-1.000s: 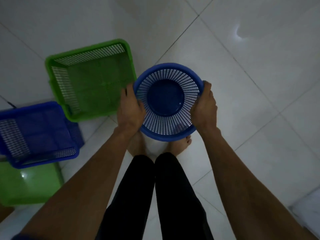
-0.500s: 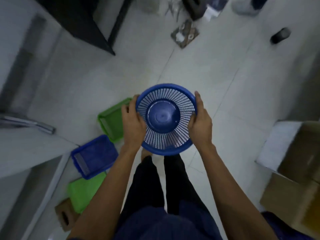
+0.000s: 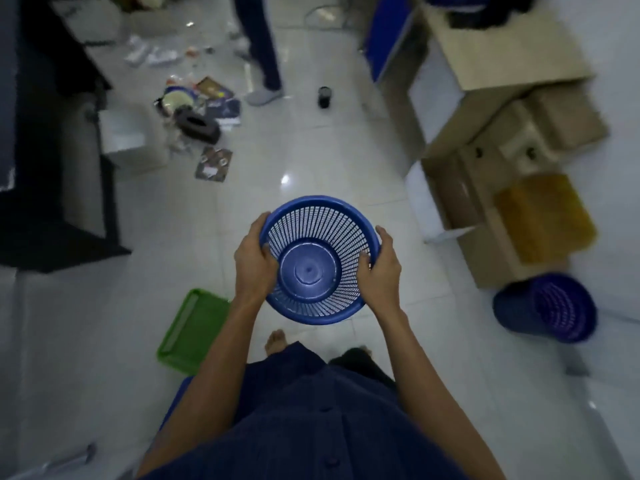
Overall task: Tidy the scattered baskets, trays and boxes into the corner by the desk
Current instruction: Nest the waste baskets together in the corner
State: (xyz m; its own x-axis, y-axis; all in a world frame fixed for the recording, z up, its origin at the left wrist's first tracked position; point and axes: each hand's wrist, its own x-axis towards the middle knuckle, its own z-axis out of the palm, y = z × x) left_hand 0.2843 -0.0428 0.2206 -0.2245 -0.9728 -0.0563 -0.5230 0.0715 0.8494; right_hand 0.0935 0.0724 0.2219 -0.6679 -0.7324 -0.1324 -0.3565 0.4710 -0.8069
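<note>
**Pale floor tiles (image 3: 311, 174), blue basket (image 3: 308, 271) in both hands**

Held mouth-up before the body, clear of the floor. Gripped at opposite sides of the rim: left hand (image 3: 254, 263) and right hand (image 3: 379, 271), fingers curled inside the mesh wall, thumbs outside. Down left on the tiles, a green tray (image 3: 188, 334). Off right, tipped on its side beside cardboard boxes (image 3: 519, 140), a second blue basket (image 3: 550, 308). Farther off, scattered papers (image 3: 213, 164), a dark cup (image 3: 324, 97), someone's trouser leg (image 3: 266, 46).
</note>
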